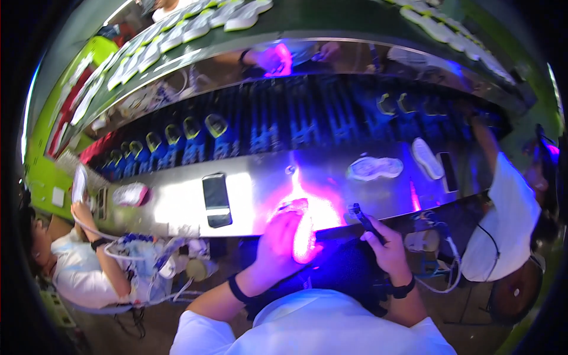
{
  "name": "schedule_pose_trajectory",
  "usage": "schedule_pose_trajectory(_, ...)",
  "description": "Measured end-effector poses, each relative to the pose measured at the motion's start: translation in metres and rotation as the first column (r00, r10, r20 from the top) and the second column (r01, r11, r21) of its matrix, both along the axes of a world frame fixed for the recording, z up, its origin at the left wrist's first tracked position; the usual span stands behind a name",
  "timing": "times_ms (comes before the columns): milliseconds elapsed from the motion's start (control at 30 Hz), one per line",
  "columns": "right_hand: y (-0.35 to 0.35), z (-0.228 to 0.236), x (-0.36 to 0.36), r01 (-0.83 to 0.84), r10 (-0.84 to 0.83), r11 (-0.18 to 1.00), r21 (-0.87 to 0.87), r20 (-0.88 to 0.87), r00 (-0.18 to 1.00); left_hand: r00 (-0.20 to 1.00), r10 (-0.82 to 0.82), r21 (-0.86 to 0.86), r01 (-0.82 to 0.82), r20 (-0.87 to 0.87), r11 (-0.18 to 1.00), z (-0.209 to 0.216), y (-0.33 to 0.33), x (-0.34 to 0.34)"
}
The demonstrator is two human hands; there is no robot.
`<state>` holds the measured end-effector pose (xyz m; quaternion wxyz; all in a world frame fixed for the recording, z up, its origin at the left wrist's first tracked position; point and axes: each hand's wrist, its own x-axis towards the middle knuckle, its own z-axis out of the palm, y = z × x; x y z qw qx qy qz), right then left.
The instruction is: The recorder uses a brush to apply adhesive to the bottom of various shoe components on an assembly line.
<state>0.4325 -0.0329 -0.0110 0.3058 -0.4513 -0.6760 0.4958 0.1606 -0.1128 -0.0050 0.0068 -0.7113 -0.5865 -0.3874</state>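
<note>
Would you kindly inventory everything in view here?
table: one, silver, centre
phone: one, black, table left
soles: two, white, table right
slab: one, black, beside soles
small piece: one, pinkish-white, table left
rimmed items: several, yellowish, dark rack
shelf pieces: many, white, green shelf
co-workers: at least two, white tops, sides
glowing piece: one, pink, in left hand
hand tool: one, dark, in right hand
left hand: one, lit pink, centre
right hand: one, lit purple, centre-right

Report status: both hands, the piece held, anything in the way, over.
Left hand holding pink-lit, sole-shaped piece. Right hand gripping dark tool. Phone flat on metal bench, off left, apparently not blocking.
</note>
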Motion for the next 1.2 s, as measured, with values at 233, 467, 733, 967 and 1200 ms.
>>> schedule_pose_trajectory(233,0.012,-0.006,-0.042,-0.218,0.193,0.971,0.099,0.218,0.957,0.997,-0.035,-0.114,0.027,-0.068,0.993,-0.029,-0.049,0.012)
schedule_pose_trajectory(467,0.009,-0.030,-0.057,-0.195,0.201,0.979,-0.051,0.145,0.969,0.987,-0.131,-0.156,0.115,-0.097,0.981,-0.031,-0.057,0.005)
schedule_pose_trajectory(733,-0.015,-0.038,-0.037,-0.225,0.243,0.957,-0.184,0.083,0.967,0.961,-0.217,-0.158,0.190,-0.171,0.969,-0.037,-0.055,-0.006)
schedule_pose_trajectory(967,-0.064,-0.024,-0.001,-0.290,0.295,0.903,-0.317,-0.033,0.955,0.949,-0.249,-0.166,0.219,-0.191,0.961,-0.030,-0.050,-0.010)
schedule_pose_trajectory(1200,-0.024,-0.012,-0.024,-0.281,0.291,0.927,-0.248,0.004,0.957,0.955,-0.211,-0.228,0.162,-0.208,0.960,-0.015,-0.044,-0.004)
